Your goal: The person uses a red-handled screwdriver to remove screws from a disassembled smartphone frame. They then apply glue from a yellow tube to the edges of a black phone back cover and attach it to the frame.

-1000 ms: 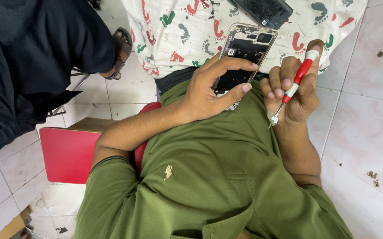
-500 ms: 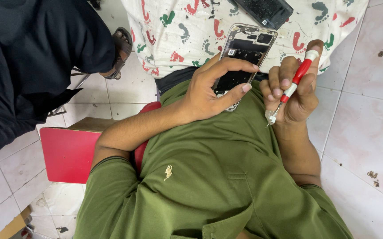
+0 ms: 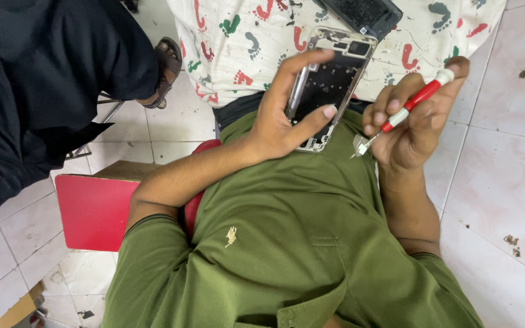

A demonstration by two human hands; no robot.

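Note:
My left hand (image 3: pixel 287 115) grips an opened phone frame (image 3: pixel 334 79) with its back cover off, thumb across the dark inside. It is held over my green shirt (image 3: pixel 287 243). My right hand (image 3: pixel 411 121) holds a red and white screwdriver (image 3: pixel 414 103) just right of the phone. The screwdriver tip carries a small metal piece (image 3: pixel 359 144) near the phone's lower right corner.
A white cloth with coloured footprints (image 3: pixel 256 42) lies ahead, with a black phone part (image 3: pixel 365 12) on it. A person in dark clothes (image 3: pixel 38 79) with a sandalled foot (image 3: pixel 168 61) sits at left. A red stool (image 3: pixel 92 209) stands on the white tiled floor (image 3: pixel 505 158).
None of note: both hands keep their hold, and the screwdriver tip has shifted only slightly beside the phone.

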